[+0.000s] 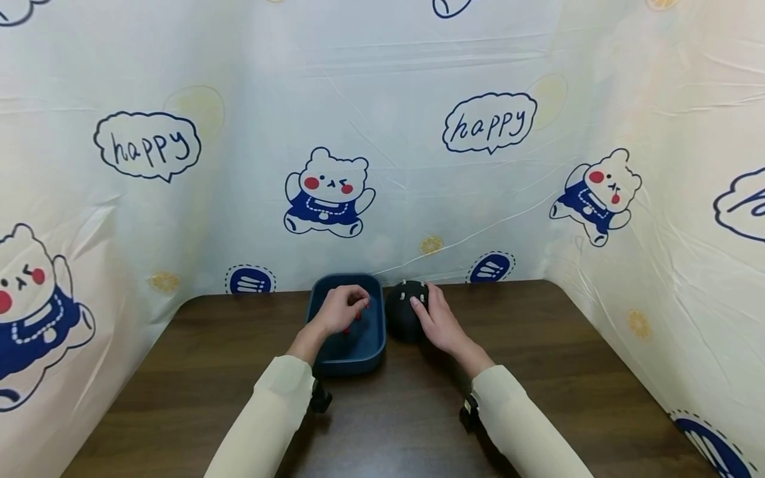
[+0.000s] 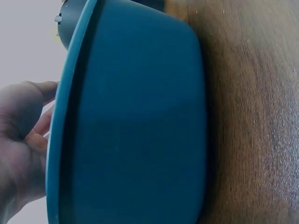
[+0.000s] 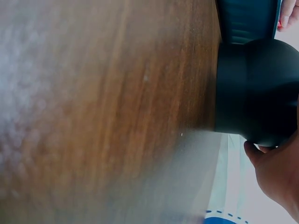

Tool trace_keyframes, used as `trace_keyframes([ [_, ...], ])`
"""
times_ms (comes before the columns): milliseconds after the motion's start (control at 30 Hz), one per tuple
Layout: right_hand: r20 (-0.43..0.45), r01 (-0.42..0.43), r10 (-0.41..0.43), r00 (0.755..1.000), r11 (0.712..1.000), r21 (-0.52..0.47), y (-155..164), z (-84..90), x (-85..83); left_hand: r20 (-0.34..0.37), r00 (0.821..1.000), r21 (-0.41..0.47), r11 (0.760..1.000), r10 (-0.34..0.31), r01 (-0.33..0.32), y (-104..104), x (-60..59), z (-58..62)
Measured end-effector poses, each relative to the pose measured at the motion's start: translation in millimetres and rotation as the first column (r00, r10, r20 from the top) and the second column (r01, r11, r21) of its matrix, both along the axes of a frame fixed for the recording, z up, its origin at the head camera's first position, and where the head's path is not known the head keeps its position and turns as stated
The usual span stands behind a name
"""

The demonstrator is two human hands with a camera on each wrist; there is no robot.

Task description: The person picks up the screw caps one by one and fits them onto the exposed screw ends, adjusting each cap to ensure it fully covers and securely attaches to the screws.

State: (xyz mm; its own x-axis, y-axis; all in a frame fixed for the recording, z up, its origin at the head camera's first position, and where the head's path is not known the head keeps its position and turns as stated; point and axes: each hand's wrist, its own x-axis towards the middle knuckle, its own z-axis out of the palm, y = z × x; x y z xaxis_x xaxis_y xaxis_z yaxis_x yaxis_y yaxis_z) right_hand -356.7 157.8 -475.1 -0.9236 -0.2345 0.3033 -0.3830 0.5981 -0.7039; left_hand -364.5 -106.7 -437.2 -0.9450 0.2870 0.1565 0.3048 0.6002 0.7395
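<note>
A deep blue plastic tub (image 1: 349, 365) stands near the back of the table, with several small red pieces (image 1: 347, 330) inside. Over it my left hand (image 1: 342, 309) reaches in, thumb and fingers pinching one small red piece (image 3: 280, 23), mostly hidden by the fingertips. Just right of the tub stands a black dome-topped object (image 1: 402, 322) with several small pale pegs (image 1: 403, 295) sticking out of its top. My right hand (image 1: 441, 322) holds that dome from its right side, thumb toward its top. In the left wrist view, the tub's wall (image 2: 140, 112) hides the left fingertips.
The brown wood-grain table (image 1: 233, 398) extends in front of the tub and to both sides. Behind its back edge hangs a pale printed curtain (image 1: 394, 133) with bear drawings, which also closes off the left and right sides.
</note>
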Motion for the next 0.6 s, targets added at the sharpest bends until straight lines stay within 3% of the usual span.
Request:
trace_keyframes([
  [600,-0.007,0.007,-0.007,1.000,1.000,0.006,-0.2,0.4,1.3,-0.039,0.998,0.035,0.998,0.044,-0.042,7.8,1.7,3.1],
])
